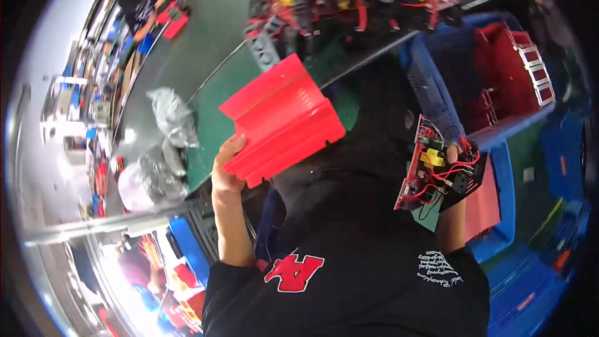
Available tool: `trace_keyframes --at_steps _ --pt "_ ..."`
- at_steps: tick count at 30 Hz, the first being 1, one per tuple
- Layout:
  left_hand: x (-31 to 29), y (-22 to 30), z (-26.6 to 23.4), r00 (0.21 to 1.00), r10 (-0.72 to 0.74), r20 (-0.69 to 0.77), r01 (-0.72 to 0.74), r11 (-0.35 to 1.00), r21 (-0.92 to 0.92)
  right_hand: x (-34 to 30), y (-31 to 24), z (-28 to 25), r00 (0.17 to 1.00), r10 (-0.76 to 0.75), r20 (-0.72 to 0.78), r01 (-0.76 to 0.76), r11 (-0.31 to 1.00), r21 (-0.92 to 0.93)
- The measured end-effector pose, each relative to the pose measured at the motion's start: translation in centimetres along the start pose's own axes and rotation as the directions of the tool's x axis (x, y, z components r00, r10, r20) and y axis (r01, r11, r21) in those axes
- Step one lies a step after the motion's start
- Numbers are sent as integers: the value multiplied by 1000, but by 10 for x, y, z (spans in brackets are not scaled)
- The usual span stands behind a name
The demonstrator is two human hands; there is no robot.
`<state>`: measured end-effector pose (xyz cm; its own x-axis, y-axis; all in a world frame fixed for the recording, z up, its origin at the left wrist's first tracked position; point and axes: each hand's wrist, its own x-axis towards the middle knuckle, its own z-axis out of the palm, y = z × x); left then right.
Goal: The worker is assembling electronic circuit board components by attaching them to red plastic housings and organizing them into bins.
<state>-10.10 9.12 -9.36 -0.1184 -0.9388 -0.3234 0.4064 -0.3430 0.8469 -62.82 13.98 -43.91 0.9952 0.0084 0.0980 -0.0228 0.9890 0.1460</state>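
My left hand (228, 163) grips the left edge of a bright red folded casing (284, 122), its thumb lying on the upper face. The casing is a bent shell with slots, held tilted above the near edge of the bench. On the right, my right hand (454, 153) is closed on a red circuit board assembly (430, 165) with a yellow transformer, red wires and a black slotted end plate. Only a fingertip of that hand shows; the rest is behind the assembly. The two parts are well apart.
Many wired circuit assemblies (355, 0) are heaped on the green bench (206, 68). Clear plastic bags (171, 115) lie at its left. A blue crate (437, 78) with red parts stands at right, above another blue bin (506, 193). A co-worker (140, 6) handles red parts at far left.
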Motion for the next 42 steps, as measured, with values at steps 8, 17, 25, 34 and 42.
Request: trace_keyframes --at_steps 8,17,25,34,42 --pt "7 -19 -109 887 203 -415 -61 942 330 191 -2 175 441 -883 161 795 301 -526" --pt "65 26 -72 388 879 276 465 -445 765 205 -37 175 579 -805 133 728 436 -528" --pt "116 32 -136 864 501 48 151 -349 925 209 -41 199 640 -764 86 725 562 -398" --pt "95 50 -110 729 486 -482 647 -256 719 222 -57 186 576 -815 -62 699 530 -481" --pt "56 48 -81 713 482 -509 627 -113 771 242 -76 199 647 -761 -36 597 536 -597"
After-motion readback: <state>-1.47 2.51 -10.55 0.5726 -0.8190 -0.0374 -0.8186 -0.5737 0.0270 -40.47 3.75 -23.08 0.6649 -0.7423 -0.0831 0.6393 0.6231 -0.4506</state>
